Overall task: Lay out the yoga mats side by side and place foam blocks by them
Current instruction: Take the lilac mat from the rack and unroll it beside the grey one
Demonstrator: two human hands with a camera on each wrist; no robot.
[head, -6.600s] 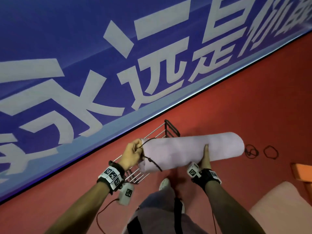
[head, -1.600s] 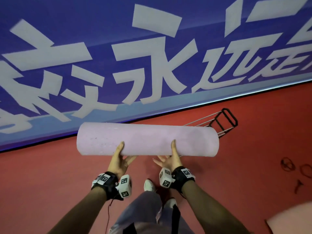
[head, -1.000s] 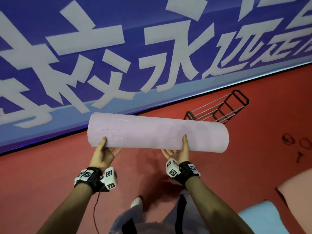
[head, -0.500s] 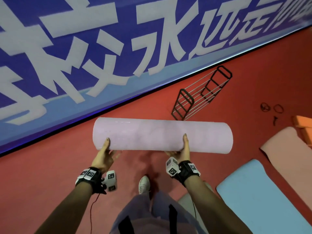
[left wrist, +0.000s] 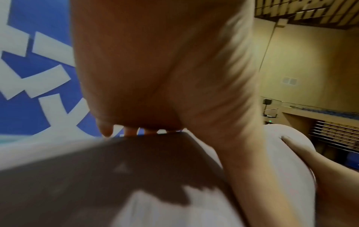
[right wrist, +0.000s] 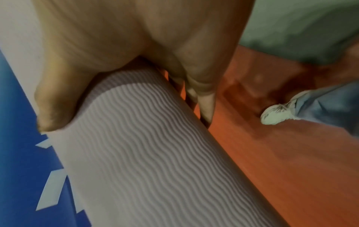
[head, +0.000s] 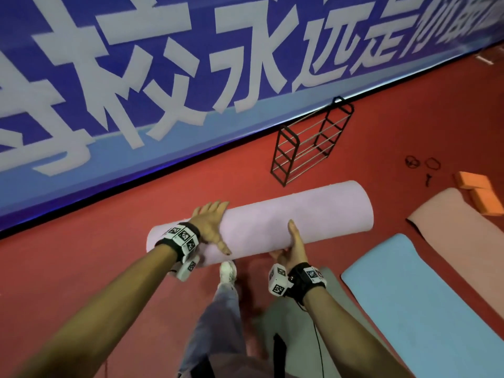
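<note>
Two hands on one rolled mat (head: 272,222), carried above red floor (head: 81,268): left hand (head: 210,225) spread flat on top, right hand (head: 293,246) cupped beneath. Could slide off or unroll early, no strap seen. Blue mat (head: 422,296) and pink mat (head: 469,236) flat alongside; orange blocks (head: 480,192), wire rack (head: 311,143), blue banner (head: 163,77) beyond.

From left wrist: palm (left wrist: 165,69) over the roll, blurred, probably flat.

From right wrist: thumb and fingers (right wrist: 205,107) wrapped round ribbed mat; shoe (right wrist: 276,113) close, a trip risk.
</note>
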